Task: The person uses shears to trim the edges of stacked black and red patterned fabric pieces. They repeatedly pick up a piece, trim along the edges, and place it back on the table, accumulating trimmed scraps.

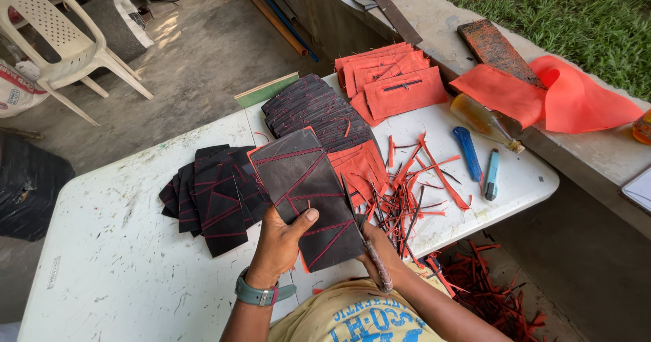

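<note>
My left hand [279, 240] grips the near left edge of a black panel with red stitching [305, 186], thumb on top, holding it over the white table [122, 274]. My right hand [380, 250] holds scissors [359, 230] whose blades lie along the panel's right edge; its handle sticks out toward me. A fan of similar black stitched pieces [213, 193] lies left of the panel. Another stack of black pieces [315, 108] sits behind it, with red fabric pieces [363, 169] beside it.
Red trimmings [417, 179] litter the table's right part and the floor [495, 288]. Two blue utility knives [478, 159] lie near the right edge. Red pouches [393, 77] are stacked at the back. A bottle [485, 121], red cloth [569, 98] and a concrete ledge [597, 152] stand to the right; a white plastic chair [61, 36] far left.
</note>
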